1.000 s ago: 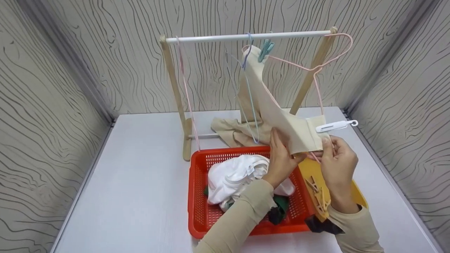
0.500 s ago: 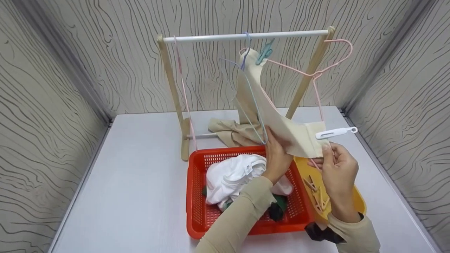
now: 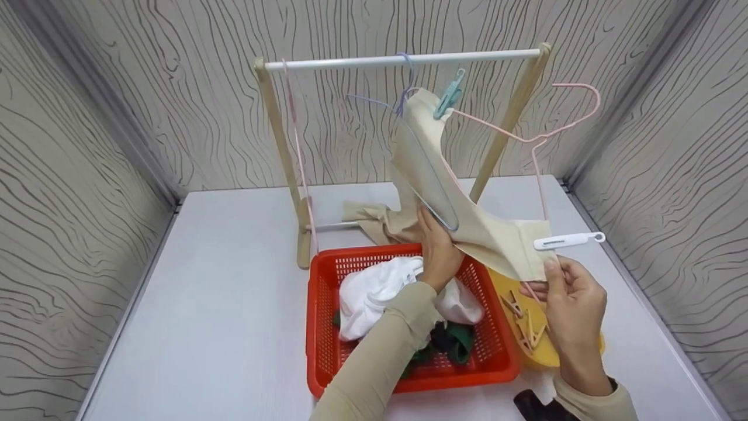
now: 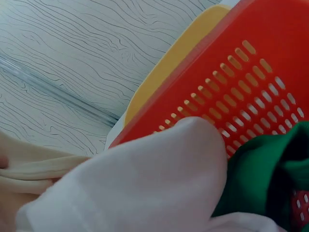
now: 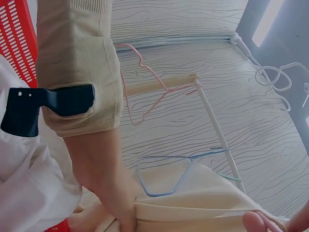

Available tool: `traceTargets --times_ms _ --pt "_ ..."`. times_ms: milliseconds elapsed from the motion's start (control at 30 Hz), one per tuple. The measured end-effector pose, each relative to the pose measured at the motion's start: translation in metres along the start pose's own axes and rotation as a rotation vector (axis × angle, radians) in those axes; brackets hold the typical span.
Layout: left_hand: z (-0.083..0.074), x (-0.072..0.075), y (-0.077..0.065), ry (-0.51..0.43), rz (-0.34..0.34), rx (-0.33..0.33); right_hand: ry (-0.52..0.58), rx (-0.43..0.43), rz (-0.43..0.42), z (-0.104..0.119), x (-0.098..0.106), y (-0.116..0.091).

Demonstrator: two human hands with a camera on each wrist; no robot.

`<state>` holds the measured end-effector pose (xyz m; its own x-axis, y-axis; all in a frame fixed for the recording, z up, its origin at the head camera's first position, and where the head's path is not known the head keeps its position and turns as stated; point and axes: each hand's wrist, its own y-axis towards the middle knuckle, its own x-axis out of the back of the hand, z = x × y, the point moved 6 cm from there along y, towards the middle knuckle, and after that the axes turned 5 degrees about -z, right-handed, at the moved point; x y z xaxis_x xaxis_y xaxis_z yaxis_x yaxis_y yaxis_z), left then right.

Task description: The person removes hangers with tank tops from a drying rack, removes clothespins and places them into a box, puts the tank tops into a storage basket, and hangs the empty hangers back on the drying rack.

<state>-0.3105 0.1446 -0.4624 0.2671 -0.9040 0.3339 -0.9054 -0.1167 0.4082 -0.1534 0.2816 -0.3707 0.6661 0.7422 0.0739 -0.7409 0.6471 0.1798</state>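
A beige garment (image 3: 476, 216) with a stitched band hangs slanted on a pink hanger (image 3: 575, 120), held by a teal clothespin (image 3: 449, 98) at the upper end and a white clothespin (image 3: 564, 241) at the lower. My right hand (image 3: 575, 313) pinches its lower right corner, thumb in front, with the hanger's pink wire among the fingers. My left hand (image 3: 441, 254) reaches up against the cloth with fingers straight, their tips beside the blue hanger (image 3: 435, 213). Some fingers of both hands are hidden by cloth. In the right wrist view, the left forearm crosses in front of the rack.
A red basket (image 3: 315, 327) holds white clothes (image 3: 374, 298) and a dark green cloth (image 3: 461, 342). Beside it, a yellow basket (image 3: 543, 358) contains several clothespins (image 3: 529, 333). A rack with a white rod (image 3: 350, 62) stands behind, carrying the blue hanger and another pink hanger (image 3: 297, 140).
The garment and its pink hanger have come lower, the hook now visibly apart from the rod. My right hand has moved down, my left hand leftward. The blue hanger has swung against the cloth.
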Motion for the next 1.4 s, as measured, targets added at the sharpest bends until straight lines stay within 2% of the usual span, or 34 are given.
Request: traceTargets --times_ms 133,267,400,500,700,867,967,1067,1200,1300,1367,1400 --pt "0.002 0.001 0.000 0.015 0.020 0.013 0.004 0.016 -0.021 0.000 0.009 -0.005" --pt "0.006 0.003 0.001 0.014 0.018 0.022 0.074 -0.034 -0.051 0.000 0.019 -0.009" --pt "0.009 0.006 0.006 0.004 0.003 -0.007 0.136 -0.077 -0.075 0.001 0.027 -0.012" --pt "0.012 0.010 0.010 0.010 -0.036 -0.018 0.162 -0.057 -0.086 0.003 0.033 -0.013" --pt "0.019 0.020 0.017 -0.054 -0.186 0.042 0.235 -0.064 -0.118 0.006 0.042 -0.017" --pt "0.019 0.023 0.016 -0.138 -0.210 -0.036 0.277 -0.057 -0.140 0.011 0.045 -0.019" --pt "0.016 0.025 0.014 -0.130 -0.223 -0.100 0.287 -0.044 -0.132 0.011 0.046 -0.019" --pt "0.011 0.023 0.014 -0.021 -0.216 -0.148 0.336 -0.005 -0.116 0.013 0.046 -0.019" --pt "0.008 0.019 0.015 0.064 -0.146 -0.125 0.394 0.039 -0.099 0.015 0.044 -0.017" --pt "0.012 0.017 0.015 -0.033 -0.074 -0.070 0.388 0.046 -0.102 0.015 0.043 -0.016" --pt "0.013 0.016 0.016 -0.073 -0.039 -0.053 0.384 0.052 -0.107 0.014 0.044 -0.015" --pt "0.012 0.016 0.016 -0.075 -0.032 -0.065 0.380 0.048 -0.109 0.014 0.044 -0.015"
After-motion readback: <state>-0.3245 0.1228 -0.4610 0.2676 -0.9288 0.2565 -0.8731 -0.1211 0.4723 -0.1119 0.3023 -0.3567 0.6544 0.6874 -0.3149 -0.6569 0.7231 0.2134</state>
